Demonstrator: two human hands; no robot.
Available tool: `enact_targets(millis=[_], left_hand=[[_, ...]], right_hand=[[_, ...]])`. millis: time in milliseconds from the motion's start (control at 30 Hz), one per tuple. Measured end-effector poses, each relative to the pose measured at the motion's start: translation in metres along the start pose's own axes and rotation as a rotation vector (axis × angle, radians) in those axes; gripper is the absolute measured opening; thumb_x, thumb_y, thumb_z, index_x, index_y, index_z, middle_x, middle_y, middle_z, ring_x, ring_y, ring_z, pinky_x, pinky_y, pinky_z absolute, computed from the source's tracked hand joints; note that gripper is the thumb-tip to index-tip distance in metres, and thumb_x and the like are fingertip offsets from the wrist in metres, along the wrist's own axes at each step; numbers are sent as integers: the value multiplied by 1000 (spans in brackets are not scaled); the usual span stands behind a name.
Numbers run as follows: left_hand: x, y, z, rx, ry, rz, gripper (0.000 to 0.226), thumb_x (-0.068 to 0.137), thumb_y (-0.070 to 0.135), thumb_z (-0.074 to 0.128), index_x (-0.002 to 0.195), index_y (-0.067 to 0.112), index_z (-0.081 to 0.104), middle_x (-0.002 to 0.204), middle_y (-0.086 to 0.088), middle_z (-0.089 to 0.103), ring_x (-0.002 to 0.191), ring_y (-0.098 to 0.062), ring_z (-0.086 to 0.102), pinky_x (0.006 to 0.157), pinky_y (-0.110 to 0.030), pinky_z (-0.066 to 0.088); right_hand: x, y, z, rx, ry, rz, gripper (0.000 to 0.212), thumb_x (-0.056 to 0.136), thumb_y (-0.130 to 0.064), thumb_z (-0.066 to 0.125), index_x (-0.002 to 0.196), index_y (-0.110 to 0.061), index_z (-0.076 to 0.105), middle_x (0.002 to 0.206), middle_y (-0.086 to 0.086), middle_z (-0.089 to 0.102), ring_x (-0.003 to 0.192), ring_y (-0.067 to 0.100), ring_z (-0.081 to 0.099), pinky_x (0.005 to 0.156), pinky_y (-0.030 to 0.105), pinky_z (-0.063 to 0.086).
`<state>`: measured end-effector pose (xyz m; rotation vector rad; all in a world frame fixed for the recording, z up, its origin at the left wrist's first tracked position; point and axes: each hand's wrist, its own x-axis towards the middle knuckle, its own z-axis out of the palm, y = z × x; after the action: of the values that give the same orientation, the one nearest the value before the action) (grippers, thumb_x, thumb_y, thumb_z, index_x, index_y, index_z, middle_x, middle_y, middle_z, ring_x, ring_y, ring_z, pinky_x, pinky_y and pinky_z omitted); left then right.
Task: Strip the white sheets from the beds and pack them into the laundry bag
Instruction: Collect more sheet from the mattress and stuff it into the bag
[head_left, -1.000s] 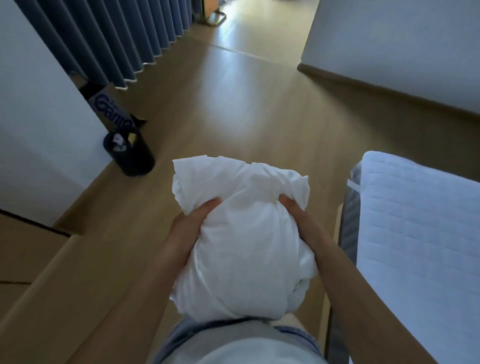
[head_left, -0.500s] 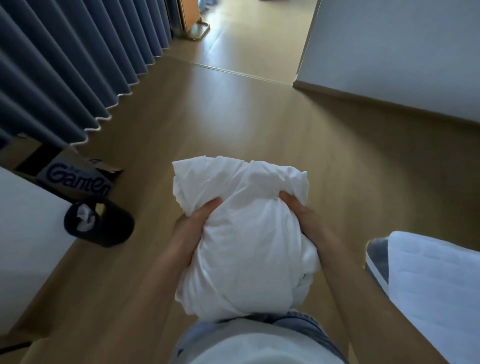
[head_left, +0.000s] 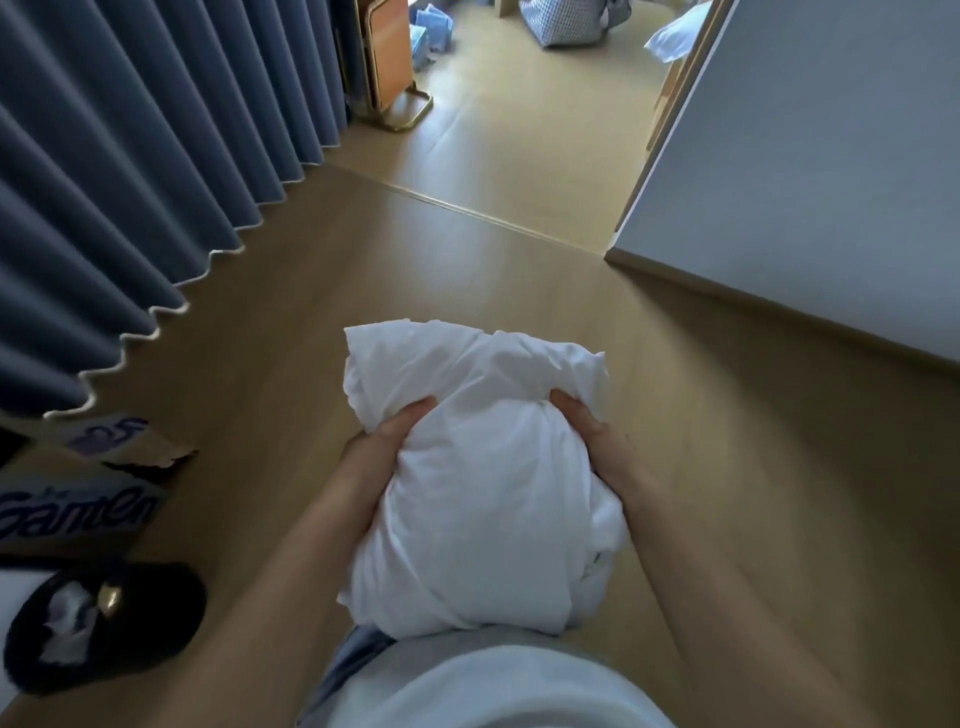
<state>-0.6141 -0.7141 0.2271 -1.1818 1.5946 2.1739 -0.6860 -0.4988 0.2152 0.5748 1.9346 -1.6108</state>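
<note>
I am clamping left hand (head_left: 379, 449) and right hand (head_left: 597, 441) on the sheet (head_left: 483, 499). Folds below my right grip are sagging, maybe slipping free

Our two bare forearms run forward and inward, converging in front of our torso. Our left hand (head_left: 382, 447) grips the left side of the bundled white sheet (head_left: 478, 499), thumb lying on top and fingers hidden under the cloth. Our right hand (head_left: 597, 441) clasps the opposite side, thumb pressed into a fold, its other fingers mostly out of sight behind the cloth.
</note>
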Motion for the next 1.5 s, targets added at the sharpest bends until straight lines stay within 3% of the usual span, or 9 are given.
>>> enact_targets(millis=[133,300,467,600,733,1033,1333,1433,1500], left_hand=[[84,88,59,0,-72,10,60,66,46,81,116,17,63,100,0,74,87,-20,72,78,-33,54],[183,170,142,11,-111,9,25,78,27,75,96,15,63,80,4,71,61,-7,70,48,-16,50],[291,246,223,25,-104,-20,73,65,40,83,125,9,59,98,1,71,76,-10,70,61,-24,49],[363,319,275,35,-104,-19,66,69,39,81,123,10,60,99,-1,73,83,-16,71,66,-28,51],[428,376,304,-23,-60,-39,48,79,33,73,119,12,59,93,1,70,78,-14,67,59,-26,48],[635,550,359,15,-83,-76,71,67,43,80,125,9,58,103,-2,71,89,-20,68,69,-30,50],[802,698,430,137,-133,-139,47,70,40,79,105,13,62,94,1,71,80,-15,68,64,-27,49],[864,743,459,161,-130,-104,82,50,48,84,121,14,61,106,0,70,90,-17,69,69,-29,51],[905,781,482,164,-93,-77,75,60,44,83,122,12,59,104,1,67,88,-16,65,65,-27,48]], right_hand=[[78,-85,-19,45,68,28,67,70,-61,71,117,-13,64,98,0,70,83,17,66,60,27,46],[180,-159,-47,138,78,83,70,61,-64,74,111,-14,67,95,3,74,86,25,71,76,36,55],[304,-244,-76,179,82,125,84,52,-67,77,115,-13,64,101,6,73,89,27,70,83,40,54],[394,-332,-92,208,35,92,71,63,-60,76,117,-16,64,103,3,72,90,23,69,74,34,53],[479,-400,-85,195,-1,99,90,43,-64,84,118,-16,65,105,3,72,93,25,70,90,43,52],[682,-570,-49,91,18,121,107,32,-82,75,119,-21,64,108,0,71,98,25,67,94,44,49],[837,-699,-36,159,100,192,82,66,-69,68,126,-13,59,103,-1,65,86,16,62,65,31,45],[905,-742,-36,173,74,177,75,70,-67,66,122,-13,61,101,-2,66,84,15,63,60,28,43],[951,-781,-36,172,9,139,73,71,-70,62,120,-16,62,102,-2,68,86,15,65,62,27,45]])
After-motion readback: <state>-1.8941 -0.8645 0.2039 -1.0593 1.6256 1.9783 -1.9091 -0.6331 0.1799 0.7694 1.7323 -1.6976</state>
